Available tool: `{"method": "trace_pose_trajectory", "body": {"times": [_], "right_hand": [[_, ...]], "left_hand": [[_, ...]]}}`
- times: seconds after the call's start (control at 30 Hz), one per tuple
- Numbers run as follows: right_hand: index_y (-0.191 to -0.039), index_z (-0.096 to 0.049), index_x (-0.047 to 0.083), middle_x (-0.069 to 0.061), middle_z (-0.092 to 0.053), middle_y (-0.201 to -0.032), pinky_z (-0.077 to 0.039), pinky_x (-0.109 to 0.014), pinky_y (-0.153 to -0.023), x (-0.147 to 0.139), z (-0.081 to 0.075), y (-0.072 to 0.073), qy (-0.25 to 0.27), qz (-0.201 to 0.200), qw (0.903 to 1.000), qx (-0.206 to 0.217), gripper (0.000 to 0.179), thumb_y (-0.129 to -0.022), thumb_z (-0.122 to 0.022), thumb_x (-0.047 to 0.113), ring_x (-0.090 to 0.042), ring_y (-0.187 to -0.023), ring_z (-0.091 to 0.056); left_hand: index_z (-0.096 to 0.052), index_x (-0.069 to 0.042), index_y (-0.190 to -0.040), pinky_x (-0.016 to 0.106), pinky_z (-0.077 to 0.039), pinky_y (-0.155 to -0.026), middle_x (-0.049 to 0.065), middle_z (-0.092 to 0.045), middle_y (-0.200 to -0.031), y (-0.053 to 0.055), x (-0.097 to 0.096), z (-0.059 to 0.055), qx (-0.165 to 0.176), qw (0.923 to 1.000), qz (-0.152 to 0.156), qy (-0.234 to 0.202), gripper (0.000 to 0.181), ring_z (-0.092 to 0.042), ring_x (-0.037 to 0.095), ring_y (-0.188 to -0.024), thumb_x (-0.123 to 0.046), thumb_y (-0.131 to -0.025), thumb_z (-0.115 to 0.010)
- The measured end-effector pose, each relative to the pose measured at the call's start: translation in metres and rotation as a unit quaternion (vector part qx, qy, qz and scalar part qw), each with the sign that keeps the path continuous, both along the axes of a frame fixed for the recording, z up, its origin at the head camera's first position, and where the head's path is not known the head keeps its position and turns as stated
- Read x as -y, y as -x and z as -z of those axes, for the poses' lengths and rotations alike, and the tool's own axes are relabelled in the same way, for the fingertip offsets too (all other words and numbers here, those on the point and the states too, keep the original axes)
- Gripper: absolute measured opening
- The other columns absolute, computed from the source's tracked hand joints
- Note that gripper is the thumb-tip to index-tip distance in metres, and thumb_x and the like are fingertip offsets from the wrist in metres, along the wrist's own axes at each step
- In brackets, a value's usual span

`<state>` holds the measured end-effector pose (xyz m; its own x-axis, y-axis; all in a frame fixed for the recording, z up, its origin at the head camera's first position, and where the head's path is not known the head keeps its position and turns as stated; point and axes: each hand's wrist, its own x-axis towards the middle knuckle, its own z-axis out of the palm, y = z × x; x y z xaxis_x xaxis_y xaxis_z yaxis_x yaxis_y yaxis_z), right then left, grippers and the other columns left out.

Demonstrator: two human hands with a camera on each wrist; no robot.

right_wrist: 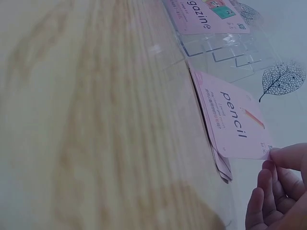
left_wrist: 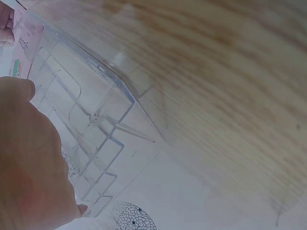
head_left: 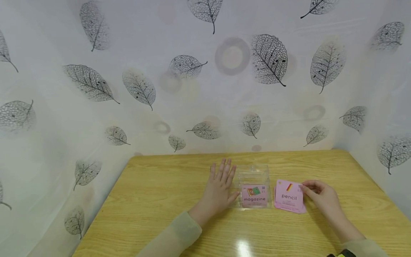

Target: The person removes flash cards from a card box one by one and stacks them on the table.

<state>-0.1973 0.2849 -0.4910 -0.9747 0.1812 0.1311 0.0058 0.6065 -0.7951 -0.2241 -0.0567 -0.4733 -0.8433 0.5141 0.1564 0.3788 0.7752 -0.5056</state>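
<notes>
My right hand (head_left: 324, 200) pinches the upper right corner of a pink card printed "pencil" (head_left: 289, 203) between thumb and fingers. That card tops a small, uneven stack of pink cards (right_wrist: 221, 168), whose edges show beneath it in the right wrist view. To its left stands a clear plastic card holder (head_left: 252, 170) with stepped dividers. A pink "magazine" card (head_left: 254, 204) sits in the holder's near right part. My left hand (head_left: 216, 192) lies along the holder's left side, fingers straight and pointing away, thumb by its near left part.
A light wood-grain table (head_left: 151, 200) lies beneath everything, its far edge against a white curtain-like sheet (head_left: 173, 28) with grey leaf prints. The same sheet rises at the left and right sides. A dark and yellow thing (head_left: 345, 253) shows at the right wrist.
</notes>
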Motion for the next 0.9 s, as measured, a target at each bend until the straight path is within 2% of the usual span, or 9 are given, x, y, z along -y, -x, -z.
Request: {"method": "trace_pose_trajectory", "body": {"times": [0.23,0.57,0.9], "right_hand": [[-0.105,-0.065,0.001,-0.010,-0.069,-0.094,-0.042,-0.012,-0.061,0.0001,0.0002,0.0021,-0.029,0.004,0.9996,-0.004,0.036,-0.090,-0.063,0.033,0.009,-0.069,-0.050],[-0.105,-0.067,0.002,-0.011,-0.069,-0.094,-0.041,-0.014,-0.059,-0.0037,0.0016,0.0058,-0.056,-0.010,0.9984,-0.004,0.034,-0.090,-0.063,0.033,0.009,-0.068,-0.051],[-0.103,-0.067,0.001,-0.012,-0.069,-0.090,-0.041,-0.014,-0.058,-0.0064,0.0065,0.0089,-0.056,-0.012,0.9982,-0.014,0.026,-0.089,-0.065,0.024,0.008,-0.067,-0.050]], "left_hand": [[0.005,-0.009,-0.151,0.055,-0.009,-0.115,0.018,0.015,-0.156,-0.0006,0.0005,-0.0011,-0.002,1.0000,0.003,0.001,0.086,0.003,0.034,-0.145,-0.068,-0.091,-0.010],[0.007,-0.010,-0.151,0.055,-0.007,-0.115,0.017,0.014,-0.157,0.0002,0.0004,-0.0005,-0.002,1.0000,-0.002,0.001,0.086,0.006,0.034,-0.145,-0.069,-0.091,-0.009],[0.008,-0.010,-0.151,0.055,-0.003,-0.116,0.017,0.019,-0.155,0.0001,0.0000,0.0004,0.005,0.9999,-0.004,-0.010,0.086,0.009,0.033,-0.145,-0.069,-0.091,-0.011]]}}
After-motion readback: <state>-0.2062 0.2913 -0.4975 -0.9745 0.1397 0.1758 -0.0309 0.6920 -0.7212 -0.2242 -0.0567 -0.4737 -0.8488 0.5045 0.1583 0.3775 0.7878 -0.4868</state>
